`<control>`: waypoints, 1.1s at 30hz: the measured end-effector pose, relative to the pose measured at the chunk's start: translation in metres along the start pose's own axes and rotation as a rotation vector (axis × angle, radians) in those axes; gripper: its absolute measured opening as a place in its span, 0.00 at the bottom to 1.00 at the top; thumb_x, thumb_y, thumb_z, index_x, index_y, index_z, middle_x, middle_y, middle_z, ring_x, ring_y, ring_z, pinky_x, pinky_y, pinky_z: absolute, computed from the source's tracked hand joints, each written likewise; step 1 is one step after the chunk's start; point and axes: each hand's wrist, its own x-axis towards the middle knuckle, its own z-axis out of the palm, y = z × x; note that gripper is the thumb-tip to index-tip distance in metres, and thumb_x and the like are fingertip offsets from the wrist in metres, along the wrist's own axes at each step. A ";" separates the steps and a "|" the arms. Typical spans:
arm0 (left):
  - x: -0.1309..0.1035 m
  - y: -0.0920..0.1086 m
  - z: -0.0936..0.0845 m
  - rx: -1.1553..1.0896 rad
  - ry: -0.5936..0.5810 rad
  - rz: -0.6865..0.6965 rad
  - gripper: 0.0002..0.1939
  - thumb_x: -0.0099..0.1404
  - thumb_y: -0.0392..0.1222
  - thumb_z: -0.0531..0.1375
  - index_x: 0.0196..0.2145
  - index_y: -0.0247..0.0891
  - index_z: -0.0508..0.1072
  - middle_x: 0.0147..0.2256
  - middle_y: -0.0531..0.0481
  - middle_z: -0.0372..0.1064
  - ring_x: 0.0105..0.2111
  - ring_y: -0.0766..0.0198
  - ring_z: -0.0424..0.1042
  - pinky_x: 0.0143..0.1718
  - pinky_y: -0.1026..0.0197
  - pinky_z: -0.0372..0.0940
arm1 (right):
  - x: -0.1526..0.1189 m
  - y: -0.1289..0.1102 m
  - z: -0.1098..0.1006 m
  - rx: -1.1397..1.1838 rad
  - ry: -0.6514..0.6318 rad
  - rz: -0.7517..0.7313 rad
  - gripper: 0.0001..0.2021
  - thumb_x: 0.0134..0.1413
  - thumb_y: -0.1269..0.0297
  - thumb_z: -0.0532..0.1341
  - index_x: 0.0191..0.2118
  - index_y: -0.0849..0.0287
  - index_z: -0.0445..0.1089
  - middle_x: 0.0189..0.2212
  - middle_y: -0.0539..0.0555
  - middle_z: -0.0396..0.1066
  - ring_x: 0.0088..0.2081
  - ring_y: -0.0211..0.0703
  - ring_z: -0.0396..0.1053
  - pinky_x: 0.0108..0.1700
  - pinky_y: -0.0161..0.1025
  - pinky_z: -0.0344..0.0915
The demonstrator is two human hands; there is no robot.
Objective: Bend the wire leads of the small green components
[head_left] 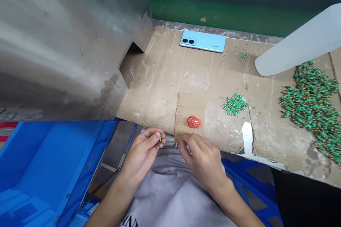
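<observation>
My left hand [145, 150] is closed in a pinch on a small green-and-gold piece [160, 139], held in front of the table's edge. To its right, my right hand [202, 156] has its fingers curled, thumb and forefinger together at the near edge of a cardboard strip [190, 102]. Whatever those fingertips hold, if anything, is too small to make out. A glossy orange-red blob [194, 122] lies on the strip just beyond the right hand. Further right is a small heap of tiny green pieces [235, 104].
A large pile of green-and-gold pieces [314, 103] covers the right side. Above it slants a white tube [295, 44]. A light-blue phone [204, 41] lies at the back. A metal housing [66, 42] blocks the left, above a blue bin [53, 149]. The cardboard table covering [157, 88] is torn in front.
</observation>
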 end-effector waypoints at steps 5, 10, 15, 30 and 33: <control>0.002 -0.005 -0.002 -0.042 0.037 -0.062 0.18 0.46 0.43 0.86 0.31 0.34 0.87 0.29 0.49 0.78 0.31 0.71 0.74 0.29 0.75 0.68 | 0.001 0.000 0.003 -0.032 -0.003 0.004 0.14 0.78 0.71 0.55 0.37 0.57 0.70 0.24 0.49 0.70 0.26 0.42 0.70 0.33 0.42 0.58; 0.002 -0.006 0.000 -0.045 0.042 -0.116 0.20 0.46 0.44 0.86 0.33 0.34 0.87 0.31 0.49 0.79 0.31 0.71 0.75 0.30 0.75 0.69 | 0.001 0.000 0.004 -0.063 -0.015 0.012 0.15 0.79 0.70 0.53 0.36 0.57 0.70 0.24 0.49 0.70 0.26 0.43 0.71 0.32 0.42 0.58; -0.001 -0.005 0.000 -0.017 -0.012 -0.100 0.18 0.47 0.44 0.85 0.31 0.35 0.86 0.32 0.48 0.81 0.32 0.71 0.77 0.35 0.74 0.72 | 0.001 0.001 -0.003 0.109 0.067 0.060 0.07 0.75 0.73 0.58 0.41 0.58 0.69 0.26 0.47 0.70 0.26 0.39 0.70 0.32 0.38 0.62; -0.015 -0.024 0.016 0.125 -0.288 0.121 0.09 0.58 0.42 0.81 0.32 0.41 0.86 0.31 0.53 0.80 0.26 0.72 0.75 0.26 0.73 0.70 | 0.003 -0.014 -0.027 1.062 0.003 0.414 0.05 0.71 0.71 0.62 0.41 0.53 0.71 0.28 0.46 0.74 0.27 0.36 0.71 0.31 0.30 0.68; -0.015 -0.028 0.013 0.190 -0.302 0.215 0.09 0.60 0.43 0.79 0.34 0.41 0.85 0.33 0.53 0.80 0.26 0.73 0.73 0.24 0.75 0.66 | 0.001 -0.013 -0.029 1.131 -0.016 0.469 0.04 0.72 0.68 0.63 0.41 0.53 0.72 0.30 0.48 0.74 0.28 0.36 0.71 0.30 0.30 0.69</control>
